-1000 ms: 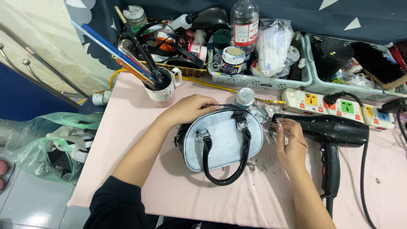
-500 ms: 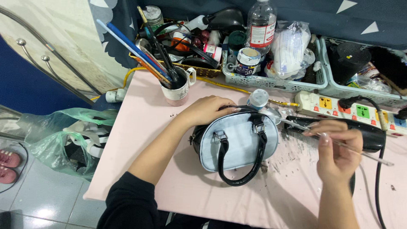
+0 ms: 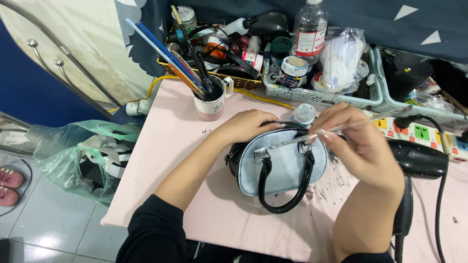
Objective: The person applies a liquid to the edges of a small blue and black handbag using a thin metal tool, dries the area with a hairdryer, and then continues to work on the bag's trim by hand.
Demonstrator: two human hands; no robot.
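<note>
A small light-blue handbag (image 3: pixel 282 168) with black handles and black trim lies flat on the pink table (image 3: pixel 165 151). My left hand (image 3: pixel 248 125) rests on the bag's top left edge, holding it down. My right hand (image 3: pixel 358 146) hovers over the bag's right side and pinches a thin paintbrush (image 3: pixel 336 129), whose tip points left at the bag's upper edge. A small open paint jar (image 3: pixel 304 114) stands just behind the bag.
A black hair dryer (image 3: pixel 417 163) lies at the right, by a white power strip (image 3: pixel 424 132). A mug of brushes (image 3: pixel 210 100), a plastic bottle (image 3: pixel 309 34) and baskets of supplies (image 3: pixel 321 95) line the back. A green plastic bag (image 3: pixel 83 151) sits on the floor left.
My right hand has come back from the right side to above the bag, bringing the paintbrush tip to the bag's top edge. The left hand has stayed on the bag.
</note>
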